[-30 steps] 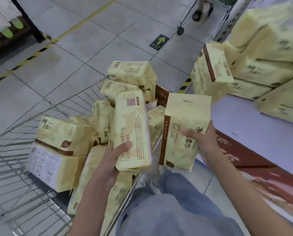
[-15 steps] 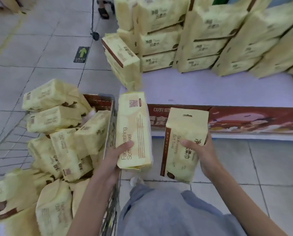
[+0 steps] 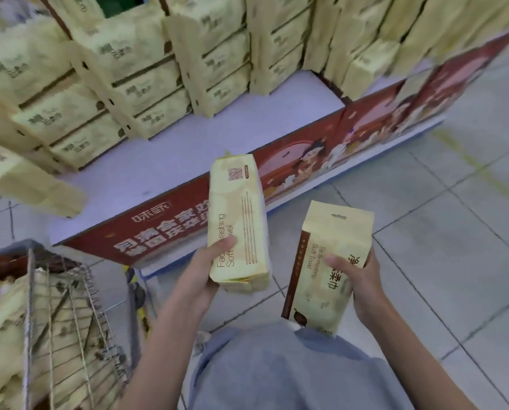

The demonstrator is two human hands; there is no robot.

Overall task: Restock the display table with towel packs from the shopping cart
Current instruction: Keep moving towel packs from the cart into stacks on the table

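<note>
Presently: one pale-yellow QR-coded towel pack (image 3: 238,220), upright, lower end gripped by the left hand (image 3: 200,273); one pale-yellow brown-banded towel pack (image 3: 327,261) with hang slot, clasped by the curled fingers of the right hand (image 3: 356,279). Both are held in the air just in front of the white-topped, red-fronted display table (image 3: 188,149), which bears stacked yellow packs (image 3: 146,93); more lie in the wire shopping cart (image 3: 30,291), lower left.

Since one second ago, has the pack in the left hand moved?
Yes. The pack went from above the cart rightward, toward the table.
</note>
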